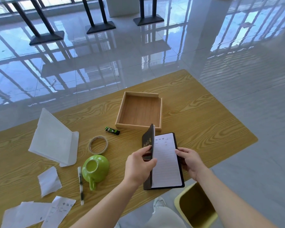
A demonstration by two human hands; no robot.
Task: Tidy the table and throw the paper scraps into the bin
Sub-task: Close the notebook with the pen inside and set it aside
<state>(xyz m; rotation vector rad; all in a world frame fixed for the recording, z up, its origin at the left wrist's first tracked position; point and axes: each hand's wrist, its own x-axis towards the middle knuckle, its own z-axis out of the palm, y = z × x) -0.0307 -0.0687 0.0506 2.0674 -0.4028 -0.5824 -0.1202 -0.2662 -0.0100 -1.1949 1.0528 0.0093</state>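
Both hands hold a black notebook (167,160) near the right end of the wooden desk (204,116): the left hand (139,165) pinches the raised front cover between thumb and fingers, and the right hand (190,160) grips the right edge of the open lined page. Just beyond the notebook lies a shallow wooden tray (139,111). Torn paper scraps (48,181) lie at the near left corner, beside a pen (80,185) and an overturned green cup (95,169). A tape roll (98,144), a small green packet (112,130) and a white stand (53,139) lie farther back. A yellow bin (196,206) stands on the floor at the near right.
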